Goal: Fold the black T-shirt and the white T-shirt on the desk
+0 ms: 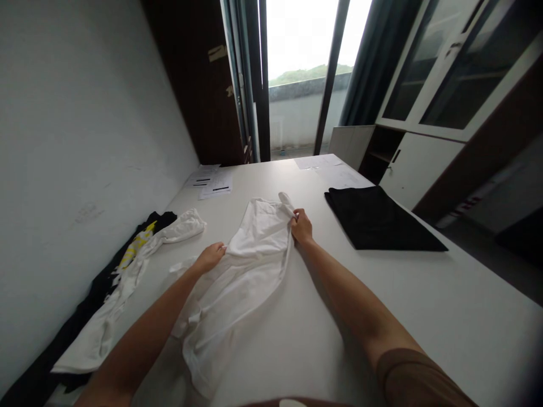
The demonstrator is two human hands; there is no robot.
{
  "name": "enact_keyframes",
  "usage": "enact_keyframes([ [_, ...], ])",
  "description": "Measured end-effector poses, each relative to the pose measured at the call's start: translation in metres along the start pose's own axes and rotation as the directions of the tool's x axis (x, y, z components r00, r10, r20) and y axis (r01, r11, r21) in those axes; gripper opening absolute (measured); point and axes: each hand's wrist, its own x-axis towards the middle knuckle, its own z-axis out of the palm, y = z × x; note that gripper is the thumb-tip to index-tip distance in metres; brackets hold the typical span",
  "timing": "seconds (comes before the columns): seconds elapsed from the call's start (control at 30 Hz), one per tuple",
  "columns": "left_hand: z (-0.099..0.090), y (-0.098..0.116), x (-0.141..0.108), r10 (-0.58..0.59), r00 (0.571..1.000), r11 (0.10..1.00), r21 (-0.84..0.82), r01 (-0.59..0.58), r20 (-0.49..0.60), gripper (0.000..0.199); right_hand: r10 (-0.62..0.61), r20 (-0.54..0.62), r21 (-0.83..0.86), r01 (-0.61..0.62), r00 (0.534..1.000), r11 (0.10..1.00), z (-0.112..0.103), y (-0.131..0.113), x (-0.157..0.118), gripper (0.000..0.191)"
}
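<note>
A thin white garment (244, 288) lies rumpled along the middle of the white table (331, 316), its far part lifted slightly between my hands. My left hand (211, 257) pinches its left edge. On the right side, my right hand (301, 226) grips the edge of the cloth near a narrow strip that sticks up at the far end. The near part of the garment spreads loosely toward me, between my forearms.
Folded black cloth (384, 219) lies on the table's right side. Black and white clothes (127, 282) are heaped along the left wall. Papers (216, 182) lie at the far left, and more sheets (335, 171) at the far right. Cabinets (419, 164) stand beyond.
</note>
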Motion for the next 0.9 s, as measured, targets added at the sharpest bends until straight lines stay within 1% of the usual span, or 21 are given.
enact_keyframes([
  [0.03,-0.003,0.004,-0.007,0.015,0.997,0.997,-0.076,-0.008,0.081,0.030,0.019,-0.023,0.032,-0.018,1.000,0.999,-0.001,0.002,0.002,0.034],
  [0.07,-0.006,0.008,-0.015,0.034,0.983,0.982,-0.190,0.002,0.183,0.033,0.037,-0.037,0.059,-0.035,0.999,0.998,-0.003,0.003,0.004,0.034],
  [0.1,-0.008,0.012,-0.024,0.058,0.953,0.947,-0.318,0.042,0.298,0.034,0.056,-0.040,0.080,-0.053,0.998,0.995,-0.004,0.004,0.005,0.033],
  [0.13,-0.010,0.017,-0.032,0.089,0.904,0.894,-0.433,0.112,0.418,0.035,0.074,-0.034,0.095,-0.071,0.997,0.993,-0.006,0.005,0.006,0.033],
  [0.17,-0.011,0.021,-0.039,0.124,0.839,0.835,-0.512,0.200,0.529,0.035,0.089,-0.023,0.104,-0.086,0.996,0.991,-0.007,0.005,0.007,0.032],
  [0.2,-0.012,0.024,-0.044,0.152,0.772,0.788,-0.547,0.282,0.617,0.035,0.097,-0.010,0.110,-0.095,0.995,0.989,-0.008,0.006,0.007,0.031],
  [0.23,-0.011,0.027,-0.047,0.169,0.722,0.763,-0.552,0.335,0.671,0.035,0.099,0.001,0.112,-0.098,0.995,0.989,-0.008,0.005,0.007,0.030],
  [0.27,-0.010,0.029,-0.047,0.179,0.697,0.743,-0.560,0.367,0.695,0.035,0.097,0.010,0.111,-0.097,0.995,0.989,-0.009,0.005,0.007,0.029],
  [0.3,-0.007,0.030,-0.043,0.178,0.702,0.714,-0.581,0.389,0.689,0.035,0.093,0.016,0.108,-0.095,0.996,0.990,-0.009,0.004,0.006,0.028],
  [0.33,-0.004,0.031,-0.037,0.163,0.732,0.674,-0.617,0.407,0.661,0.036,0.091,0.021,0.103,-0.092,0.996,0.990,-0.009,0.003,0.005,0.027],
  [0.37,0.000,0.032,-0.029,0.131,0.773,0.625,-0.657,0.422,0.621,0.038,0.088,0.027,0.095,-0.090,0.996,0.991,-0.008,0.002,0.003,0.026],
  [0.43,0.009,0.033,-0.006,0.036,0.846,0.530,-0.728,0.435,0.532,0.043,0.076,0.058,0.068,-0.080,0.995,0.995,-0.007,-0.002,0.000,0.024],
  [0.5,0.018,0.035,0.021,-0.055,0.896,0.460,-0.786,0.414,0.441,0.044,0.050,0.113,0.028,-0.053,0.992,0.998,-0.005,-0.007,-0.004,0.022],
  [0.57,0.027,0.038,0.048,-0.127,0.935,0.410,-0.840,0.355,0.333,0.044,0.018,0.178,-0.010,-0.016,0.984,1.000,-0.004,-0.012,-0.007,0.021],
  [0.63,0.037,0.044,0.072,-0.183,0.950,0.373,-0.876,0.305,0.253,0.042,-0.022,0.238,-0.030,0.030,0.971,0.999,-0.002,-0.017,-0.010,0.020],
  [0.73,0.051,0.054,0.098,-0.224,0.955,0.338,-0.904,0.262,0.193,0.036,-0.093,0.326,-0.038,0.111,0.941,0.993,-0.003,-0.023,-0.013,0.019],
  [0.83,0.059,0.061,0.110,-0.208,0.962,0.296,-0.926,0.235,0.177,0.030,-0.142,0.412,-0.045,0.175,0.900,0.984,-0.005,-0.029,-0.017,0.018],
  [0.9,0.060,0.061,0.111,-0.160,0.974,0.264,-0.944,0.198,0.160,0.028,-0.133,0.421,-0.068,0.177,0.897,0.982,-0.006,-0.033,-0.020,0.019],
])
